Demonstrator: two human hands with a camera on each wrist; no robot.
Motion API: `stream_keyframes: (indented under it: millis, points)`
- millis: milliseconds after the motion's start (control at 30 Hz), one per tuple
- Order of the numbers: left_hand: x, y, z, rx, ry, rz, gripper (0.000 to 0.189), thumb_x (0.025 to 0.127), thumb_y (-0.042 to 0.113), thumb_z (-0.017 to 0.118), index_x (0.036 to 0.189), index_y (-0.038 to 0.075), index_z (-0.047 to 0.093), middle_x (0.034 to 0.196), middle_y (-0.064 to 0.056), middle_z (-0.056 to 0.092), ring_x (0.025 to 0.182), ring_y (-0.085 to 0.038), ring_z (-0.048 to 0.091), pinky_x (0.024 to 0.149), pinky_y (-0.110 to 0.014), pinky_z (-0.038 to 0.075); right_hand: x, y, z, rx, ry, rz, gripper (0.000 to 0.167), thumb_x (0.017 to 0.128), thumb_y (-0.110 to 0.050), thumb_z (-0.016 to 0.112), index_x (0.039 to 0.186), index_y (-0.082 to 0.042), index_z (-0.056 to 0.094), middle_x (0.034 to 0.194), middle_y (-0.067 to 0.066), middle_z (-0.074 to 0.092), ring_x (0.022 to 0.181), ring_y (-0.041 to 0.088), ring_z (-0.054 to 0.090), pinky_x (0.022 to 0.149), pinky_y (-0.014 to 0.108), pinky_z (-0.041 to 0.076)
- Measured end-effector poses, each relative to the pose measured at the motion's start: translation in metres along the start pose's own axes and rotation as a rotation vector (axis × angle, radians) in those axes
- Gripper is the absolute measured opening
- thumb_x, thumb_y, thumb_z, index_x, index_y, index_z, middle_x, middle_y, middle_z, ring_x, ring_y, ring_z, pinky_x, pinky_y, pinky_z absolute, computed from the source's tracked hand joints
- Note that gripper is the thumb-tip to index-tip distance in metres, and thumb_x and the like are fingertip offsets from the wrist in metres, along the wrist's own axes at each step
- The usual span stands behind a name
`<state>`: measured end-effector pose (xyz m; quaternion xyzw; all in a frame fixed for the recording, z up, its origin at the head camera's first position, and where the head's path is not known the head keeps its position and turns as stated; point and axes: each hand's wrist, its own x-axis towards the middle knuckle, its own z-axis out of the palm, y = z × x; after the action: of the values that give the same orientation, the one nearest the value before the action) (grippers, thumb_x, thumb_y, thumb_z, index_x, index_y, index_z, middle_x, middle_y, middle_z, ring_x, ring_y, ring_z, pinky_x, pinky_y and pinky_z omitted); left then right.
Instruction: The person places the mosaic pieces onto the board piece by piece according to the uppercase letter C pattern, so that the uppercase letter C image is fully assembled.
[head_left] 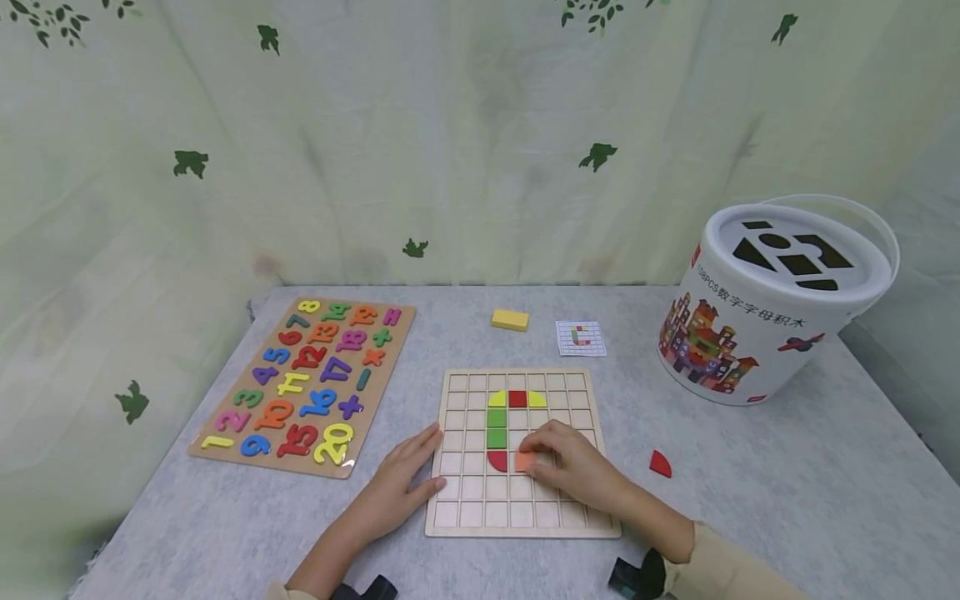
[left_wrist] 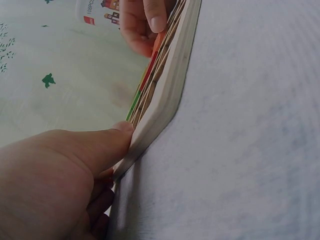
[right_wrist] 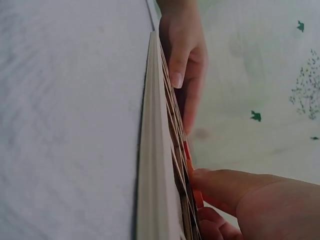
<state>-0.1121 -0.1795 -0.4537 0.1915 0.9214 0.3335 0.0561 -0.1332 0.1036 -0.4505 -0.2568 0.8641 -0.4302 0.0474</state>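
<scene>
My right hand (head_left: 573, 467) pinches an orange square tile (head_left: 524, 461) between thumb and fingers, over a cell of the wooden grid board (head_left: 459, 510). Just left of that tile lies a red quarter-round tile (head_left: 497, 460). Two green square tiles (head_left: 497, 427) run up from there to a yellow quarter-round tile (head_left: 497, 399). A red square tile (head_left: 517, 399) and a second yellow quarter-round tile (head_left: 537, 399) continue that top row. With fingers stretched out, my left hand (head_left: 397, 483) rests against the board's left edge; in the left wrist view its thumb (left_wrist: 107, 145) touches the rim.
A number board (head_left: 300, 392) lies to the left. Beyond the grid are a yellow block (head_left: 510, 320) and a pattern card (head_left: 581, 338). A white lidded bucket (head_left: 772, 308) stands at the right, and a loose red quarter-round tile (head_left: 660, 464) lies near my right forearm.
</scene>
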Motion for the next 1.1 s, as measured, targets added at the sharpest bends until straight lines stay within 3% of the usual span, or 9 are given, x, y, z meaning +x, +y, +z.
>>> stream_keyframes:
  millis: [300,433,700,900,1100]
  points:
    - [-0.001,0.002,0.0,0.0,0.005,-0.002,0.064,0.087,0.03,0.059,0.139,0.007,0.032,0.146,-0.002,0.025,0.131,-0.027,0.023,0.101,-0.05,0.023,0.001,-0.007,0.004,-0.086,0.026,0.033,0.018,0.078,-0.024,0.071,0.096,-0.024,0.067,0.089,-0.013,0.051,0.076,0.008,0.045,0.063,0.023,0.039]
    - [-0.001,0.002,-0.001,-0.004,0.004,-0.001,0.064,0.087,0.03,0.059,0.139,0.007,0.032,0.146,-0.002,0.024,0.131,-0.027,0.023,0.101,-0.05,0.023,0.002,-0.008,0.0,-0.071,-0.014,0.057,0.021,0.079,-0.024,0.07,0.1,-0.022,0.065,0.092,-0.012,0.051,0.08,0.009,0.046,0.068,0.024,0.041]
    - [0.0,0.0,0.0,-0.002,-0.001,0.008,0.064,0.087,0.031,0.059,0.139,0.006,0.032,0.146,-0.003,0.024,0.131,-0.027,0.023,0.101,-0.049,0.023,-0.004,-0.011,-0.023,0.059,-0.094,0.087,0.037,0.082,-0.023,0.067,0.116,-0.013,0.058,0.107,-0.004,0.055,0.095,0.014,0.05,0.082,0.033,0.044]
    - [0.001,0.0,0.0,0.0,-0.001,0.004,0.064,0.087,0.029,0.06,0.14,0.007,0.032,0.146,-0.003,0.024,0.131,-0.026,0.022,0.101,-0.048,0.024,-0.022,-0.017,-0.05,0.003,0.001,0.059,0.039,0.08,-0.021,0.069,0.117,-0.013,0.057,0.116,-0.003,0.052,0.103,0.021,0.051,0.084,0.04,0.045]
    - [0.001,0.0,0.0,0.0,-0.003,-0.002,0.064,0.087,0.03,0.06,0.14,0.008,0.032,0.146,-0.002,0.023,0.132,-0.025,0.021,0.101,-0.048,0.023,-0.047,-0.008,-0.075,-0.13,0.114,0.05,0.042,0.076,-0.014,0.072,0.116,-0.012,0.058,0.117,-0.003,0.053,0.105,0.016,0.05,0.082,0.04,0.046]
